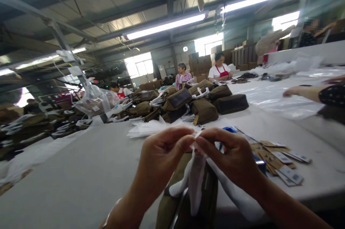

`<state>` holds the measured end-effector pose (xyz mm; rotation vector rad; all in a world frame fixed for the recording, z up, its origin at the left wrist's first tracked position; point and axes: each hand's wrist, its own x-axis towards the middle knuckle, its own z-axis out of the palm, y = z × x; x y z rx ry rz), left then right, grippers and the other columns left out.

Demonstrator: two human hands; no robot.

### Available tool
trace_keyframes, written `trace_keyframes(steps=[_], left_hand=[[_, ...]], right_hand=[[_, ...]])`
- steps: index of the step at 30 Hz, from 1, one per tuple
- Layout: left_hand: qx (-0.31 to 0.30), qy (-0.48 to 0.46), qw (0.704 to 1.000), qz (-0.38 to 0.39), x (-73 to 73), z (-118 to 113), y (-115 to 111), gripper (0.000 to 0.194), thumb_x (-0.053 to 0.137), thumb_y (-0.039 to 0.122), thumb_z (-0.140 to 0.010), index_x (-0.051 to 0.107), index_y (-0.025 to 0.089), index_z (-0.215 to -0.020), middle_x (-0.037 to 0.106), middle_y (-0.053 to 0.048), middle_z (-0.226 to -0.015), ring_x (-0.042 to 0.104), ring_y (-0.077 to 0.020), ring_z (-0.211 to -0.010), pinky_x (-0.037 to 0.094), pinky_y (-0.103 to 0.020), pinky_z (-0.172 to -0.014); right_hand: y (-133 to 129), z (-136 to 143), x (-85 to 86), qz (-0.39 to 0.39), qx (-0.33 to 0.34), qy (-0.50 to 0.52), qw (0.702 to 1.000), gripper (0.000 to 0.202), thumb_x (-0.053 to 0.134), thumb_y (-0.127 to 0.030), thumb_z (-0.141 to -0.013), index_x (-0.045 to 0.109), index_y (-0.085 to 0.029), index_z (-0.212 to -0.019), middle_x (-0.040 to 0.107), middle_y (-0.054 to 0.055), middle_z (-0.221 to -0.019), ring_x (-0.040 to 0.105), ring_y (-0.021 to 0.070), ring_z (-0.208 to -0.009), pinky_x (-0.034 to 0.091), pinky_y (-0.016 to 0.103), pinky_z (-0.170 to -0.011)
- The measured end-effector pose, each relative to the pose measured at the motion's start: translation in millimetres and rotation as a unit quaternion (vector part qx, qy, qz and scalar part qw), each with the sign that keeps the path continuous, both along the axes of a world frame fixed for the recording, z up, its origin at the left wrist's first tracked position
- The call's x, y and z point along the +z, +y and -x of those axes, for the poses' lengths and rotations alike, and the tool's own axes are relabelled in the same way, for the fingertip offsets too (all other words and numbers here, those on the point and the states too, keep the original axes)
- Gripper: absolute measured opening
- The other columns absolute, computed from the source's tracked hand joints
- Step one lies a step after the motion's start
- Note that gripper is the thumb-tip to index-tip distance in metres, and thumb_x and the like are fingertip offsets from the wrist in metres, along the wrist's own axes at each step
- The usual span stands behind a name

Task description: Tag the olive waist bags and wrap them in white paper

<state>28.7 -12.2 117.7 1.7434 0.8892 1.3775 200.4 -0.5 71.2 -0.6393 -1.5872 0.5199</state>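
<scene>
Both hands meet in a pinch above an olive-brown bag at the table's near edge. My left hand and my right hand hold a small piece of thin white wrapping between thumbs and forefingers. Below the fingertips, white wrapping strips hang over the bag, apparently around its handles. A metal clasp shows just behind the fingers. Partly hidden behind my right hand is a blue object whose kind I cannot make out.
Brown tags with barcode labels lie at the right. White sheets lie ahead, before a pile of similar bags. A co-worker's arm reaches over clear plastic. A plastic-wrapped bundle stands by a post at left; people work beyond.
</scene>
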Motion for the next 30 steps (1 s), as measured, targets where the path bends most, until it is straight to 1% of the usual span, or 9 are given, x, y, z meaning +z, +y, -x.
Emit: trace_keyframes(steps=[6,9,11,13,18,21,24,28,30], left_hand=[[0.011,-0.006,1.000,0.016,4.3,2.0,-0.5,0.014,0.083,0.018,-0.080,0.079,0.020,-0.093,0.081,0.003,-0.081,0.076,-0.0094,-0.071,0.060,-0.010,-0.067],[0.031,0.024,0.999,-0.018,2.5,1.7,-0.7,0.019,0.080,0.018,-0.083,0.077,0.022,-0.102,0.082,0.003,-0.085,0.077,-0.0089,-0.076,0.059,-0.008,-0.071],[0.040,0.041,0.997,-0.056,0.9,0.7,-1.3,0.021,0.078,0.018,-0.085,0.076,0.023,-0.105,0.082,0.004,-0.086,0.077,-0.0080,-0.076,0.058,-0.008,-0.072],[0.052,0.045,0.993,-0.099,-0.4,-0.1,-1.9,0.022,0.077,0.016,-0.086,0.076,0.024,-0.106,0.081,0.006,-0.085,0.077,-0.0072,-0.075,0.059,-0.008,-0.073],[0.102,-0.029,0.980,-0.170,0.0,7.1,5.0,0.019,0.080,0.013,-0.083,0.079,0.027,-0.097,0.082,0.005,-0.087,0.078,-0.0103,-0.077,0.061,-0.014,-0.076],[0.097,-0.120,0.975,-0.157,-4.6,17.3,16.2,0.019,0.081,0.014,-0.083,0.078,0.027,-0.097,0.081,0.004,-0.082,0.077,-0.0113,-0.075,0.062,-0.018,-0.076],[0.085,-0.121,0.984,-0.096,-18.9,23.0,20.7,0.016,0.077,0.024,-0.089,0.075,0.026,-0.105,0.081,0.002,-0.088,0.076,-0.0116,-0.080,0.060,-0.017,-0.075],[0.053,0.006,0.999,-0.002,-41.6,17.3,3.8,0.039,0.055,0.048,-0.100,0.061,0.026,-0.132,0.070,-0.007,-0.131,0.070,-0.0203,-0.112,0.060,-0.026,-0.084],[0.001,0.106,0.993,0.048,-47.8,12.5,-8.4,0.049,0.058,0.051,-0.098,0.055,0.026,-0.139,0.069,-0.008,-0.131,0.068,-0.0218,-0.113,0.057,-0.029,-0.090]], right_hand=[[1.4,1.2,-3.3,-0.075,-0.102,-0.050,0.991,0.006,0.072,-0.021,-0.090,0.067,-0.023,-0.087,0.068,-0.008,-0.069,0.061,0.0055,-0.055,0.048,0.015,-0.057],[3.1,0.1,-2.9,-0.157,-0.174,-0.050,0.971,0.020,0.076,-0.019,-0.088,0.063,-0.021,-0.102,0.070,-0.003,-0.091,0.061,0.0058,-0.060,0.051,0.018,-0.064],[3.5,-2.8,2.5,-0.233,-0.172,-0.079,0.954,0.023,0.074,-0.013,-0.088,0.064,-0.020,-0.107,0.068,0.003,-0.104,0.066,0.0090,-0.075,0.054,0.022,-0.073],[3.5,-7.1,9.7,-0.292,-0.145,-0.126,0.937,0.021,0.069,-0.005,-0.089,0.068,-0.019,-0.104,0.068,0.005,-0.104,0.067,0.0125,-0.086,0.054,0.024,-0.078],[6.5,-15.8,9.5,-0.337,-0.114,-0.206,0.912,0.017,0.061,-0.005,-0.093,0.072,-0.016,-0.102,0.073,0.007,-0.096,0.065,0.0153,-0.079,0.053,0.029,-0.071],[10.7,-20.9,-8.3,-0.323,-0.096,-0.227,0.914,0.017,0.059,-0.005,-0.094,0.071,-0.016,-0.101,0.074,0.006,-0.096,0.066,0.0155,-0.079,0.054,0.028,-0.068],[15.8,-29.8,-30.6,-0.271,-0.093,-0.193,0.938,0.023,0.060,-0.004,-0.094,0.071,-0.018,-0.107,0.074,0.008,-0.106,0.070,0.0168,-0.093,0.057,0.028,-0.080],[25.8,-38.6,-58.2,-0.137,-0.139,-0.161,0.967,0.035,0.062,-0.016,-0.097,0.063,-0.022,-0.132,0.067,0.010,-0.131,0.071,0.0154,-0.093,0.058,0.027,-0.082],[32.0,-38.5,-67.9,-0.078,-0.119,-0.186,0.972,0.037,0.058,-0.022,-0.100,0.060,-0.022,-0.136,0.063,0.011,-0.138,0.071,0.0165,-0.092,0.058,0.028,-0.079]])
